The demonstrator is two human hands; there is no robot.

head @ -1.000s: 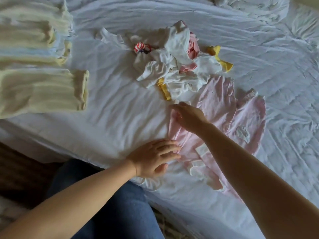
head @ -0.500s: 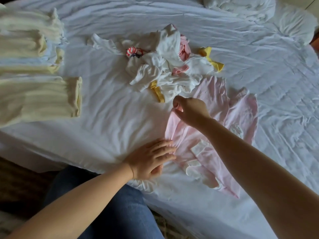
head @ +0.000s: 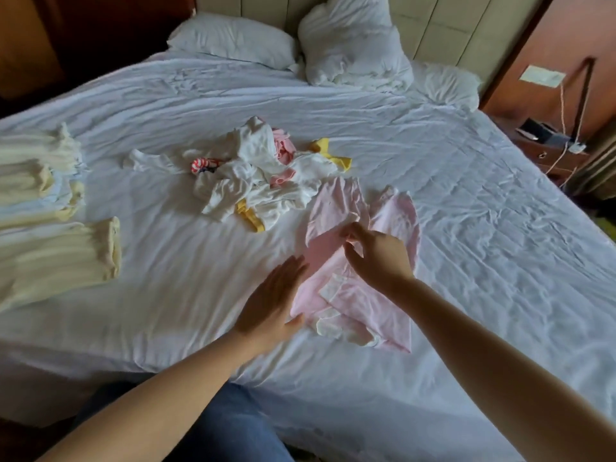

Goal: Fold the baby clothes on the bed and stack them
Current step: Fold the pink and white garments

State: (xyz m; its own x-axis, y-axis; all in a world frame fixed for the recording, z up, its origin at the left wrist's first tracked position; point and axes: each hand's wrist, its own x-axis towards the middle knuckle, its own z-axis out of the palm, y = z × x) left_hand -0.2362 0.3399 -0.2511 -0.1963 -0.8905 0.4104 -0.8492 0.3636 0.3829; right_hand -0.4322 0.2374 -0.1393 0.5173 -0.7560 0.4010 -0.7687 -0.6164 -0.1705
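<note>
A pink garment (head: 336, 211) is being held up at one creased edge, the rest spread flat on the white bed (head: 483, 235), just right of the frame's centre. A crumpled pile of white clothes (head: 263, 175) with yellow and pink trim is being shown touching its upper edge. Folded cream clothes (head: 56, 258) are being shown stacked at the left edge.

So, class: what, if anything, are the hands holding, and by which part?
The right hand pinches the pink garment by its folded-over left edge; the left hand, fingers straight, holds nothing.
</note>
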